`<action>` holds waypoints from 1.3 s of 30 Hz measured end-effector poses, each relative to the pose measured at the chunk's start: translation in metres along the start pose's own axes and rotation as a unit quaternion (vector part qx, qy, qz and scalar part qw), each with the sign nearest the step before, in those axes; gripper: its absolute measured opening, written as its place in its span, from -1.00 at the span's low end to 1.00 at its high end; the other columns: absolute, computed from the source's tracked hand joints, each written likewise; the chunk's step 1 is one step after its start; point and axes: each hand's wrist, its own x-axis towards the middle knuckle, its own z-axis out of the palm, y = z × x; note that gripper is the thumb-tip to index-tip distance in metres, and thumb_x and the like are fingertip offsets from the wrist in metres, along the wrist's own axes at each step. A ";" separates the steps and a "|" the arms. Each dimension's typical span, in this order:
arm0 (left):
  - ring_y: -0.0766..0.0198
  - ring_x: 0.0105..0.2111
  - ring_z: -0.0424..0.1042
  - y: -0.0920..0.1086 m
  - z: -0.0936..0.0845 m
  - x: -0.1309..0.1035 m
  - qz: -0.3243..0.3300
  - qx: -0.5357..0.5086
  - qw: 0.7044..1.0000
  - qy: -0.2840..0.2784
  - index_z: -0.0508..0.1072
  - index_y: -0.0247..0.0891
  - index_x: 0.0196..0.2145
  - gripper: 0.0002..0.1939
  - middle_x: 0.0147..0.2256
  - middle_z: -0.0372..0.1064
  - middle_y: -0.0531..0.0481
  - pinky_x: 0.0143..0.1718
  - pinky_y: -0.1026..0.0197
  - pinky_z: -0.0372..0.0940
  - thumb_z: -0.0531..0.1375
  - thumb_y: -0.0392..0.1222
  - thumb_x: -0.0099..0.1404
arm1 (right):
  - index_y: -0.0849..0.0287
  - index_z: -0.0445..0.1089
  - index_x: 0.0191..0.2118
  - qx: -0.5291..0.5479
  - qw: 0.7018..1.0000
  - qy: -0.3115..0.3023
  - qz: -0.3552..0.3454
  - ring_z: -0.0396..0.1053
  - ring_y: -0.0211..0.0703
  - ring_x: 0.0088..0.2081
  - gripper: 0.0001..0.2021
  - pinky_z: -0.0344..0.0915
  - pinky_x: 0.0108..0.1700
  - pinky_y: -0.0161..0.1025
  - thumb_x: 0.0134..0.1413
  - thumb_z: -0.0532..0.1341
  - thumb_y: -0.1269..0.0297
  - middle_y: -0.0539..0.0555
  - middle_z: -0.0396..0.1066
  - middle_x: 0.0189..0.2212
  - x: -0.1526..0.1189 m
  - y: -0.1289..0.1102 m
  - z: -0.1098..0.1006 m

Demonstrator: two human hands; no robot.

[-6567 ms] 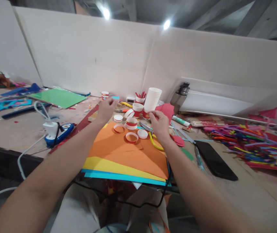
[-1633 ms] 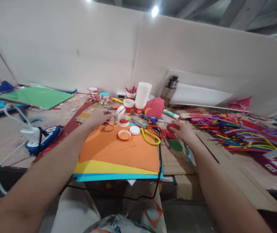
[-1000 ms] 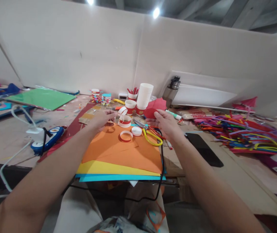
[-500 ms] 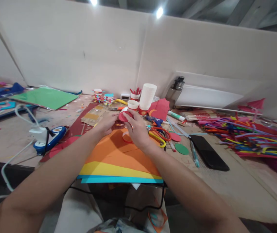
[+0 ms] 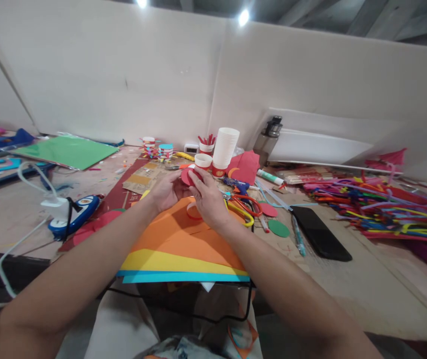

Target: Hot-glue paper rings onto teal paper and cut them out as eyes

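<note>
My left hand and my right hand meet above a stack of coloured paper, both closed on a red paper circle. A bit of white shows behind the circle; I cannot tell what it belongs to. Fingers hide part of its edge. Below my right palm, a small ring rests on the orange paper, with yellow and blue sheets under it. Just beyond my hands stands a white paper cup. Orange-handled scissors lie right of my right wrist.
A tall stack of paper cups stands at the back. To the right lie a blue glue gun, a green paper circle, a black phone and many pipe cleaners. A blue power strip with cables sits left.
My left hand has turned slightly, showing more of its palm, and the red circle is tilted a little differently. Both hands still hold it. The whole view has shifted slightly.
</note>
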 end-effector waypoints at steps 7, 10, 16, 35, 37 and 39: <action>0.29 -0.43 0.55 0.002 0.001 -0.001 -0.031 -0.032 0.998 -0.036 0.51 -0.35 -0.16 -0.53 -0.39 0.57 -0.07 -0.34 0.24 0.46 -0.15 -0.09 0.55 | 0.16 0.35 0.20 0.058 0.997 0.050 0.016 0.27 0.01 0.22 -0.56 0.19 0.31 0.00 0.21 0.22 0.32 0.27 0.33 0.16 0.001 0.001 -0.005; 0.24 -0.38 0.58 -0.001 -0.002 0.001 -0.038 -0.034 0.998 -0.042 0.49 -0.37 -0.07 -0.53 -0.33 0.60 -0.12 -0.33 0.23 0.46 -0.15 -0.10 0.55 | 0.13 0.35 0.18 0.074 0.994 0.071 0.030 0.30 0.02 0.19 -0.53 0.21 0.28 0.02 0.14 0.29 0.33 0.24 0.37 0.12 0.003 -0.001 -0.007; 0.21 -0.35 0.58 -0.005 -0.007 0.004 -0.050 -0.032 0.996 -0.068 0.47 -0.37 0.06 -0.53 -0.25 0.60 -0.18 -0.16 0.10 0.47 -0.13 -0.09 0.54 | 0.08 0.40 0.10 0.111 0.989 0.080 0.047 0.35 -0.01 0.13 -0.56 0.24 0.24 0.00 0.07 0.31 0.39 0.17 0.44 0.07 0.004 -0.006 -0.006; 0.17 -0.23 0.57 -0.005 -0.003 -0.003 0.023 0.036 0.997 -0.063 0.50 -0.42 -0.05 -0.75 -0.19 0.57 -0.23 -0.10 0.01 0.51 0.12 -0.30 0.38 | 0.09 0.38 0.05 0.118 0.971 0.126 0.165 0.37 -0.01 0.01 -0.56 0.41 -0.01 -0.05 0.00 0.33 0.34 0.17 0.37 -0.03 0.002 0.000 -0.007; 0.17 -0.22 0.57 -0.005 -0.001 -0.005 0.025 0.054 0.995 -0.077 0.50 -0.40 -0.05 -0.73 -0.18 0.57 -0.21 -0.05 -0.01 0.49 0.20 -0.37 0.28 | 0.08 0.37 0.05 0.125 0.969 0.123 0.175 0.38 -0.04 -0.03 -0.56 0.41 -0.01 -0.06 -0.01 0.32 0.37 0.16 0.36 -0.05 0.002 0.000 -0.007; 0.16 -0.19 0.56 -0.006 0.000 -0.005 0.027 0.072 0.994 -0.080 0.50 -0.38 -0.06 -0.64 -0.16 0.57 -0.19 0.01 -0.01 0.46 0.28 -0.44 0.15 | 0.08 0.36 0.05 0.131 0.967 0.117 0.183 0.39 -0.06 -0.05 -0.56 0.42 -0.02 -0.07 -0.01 0.30 0.39 0.15 0.36 -0.07 0.002 -0.001 -0.007</action>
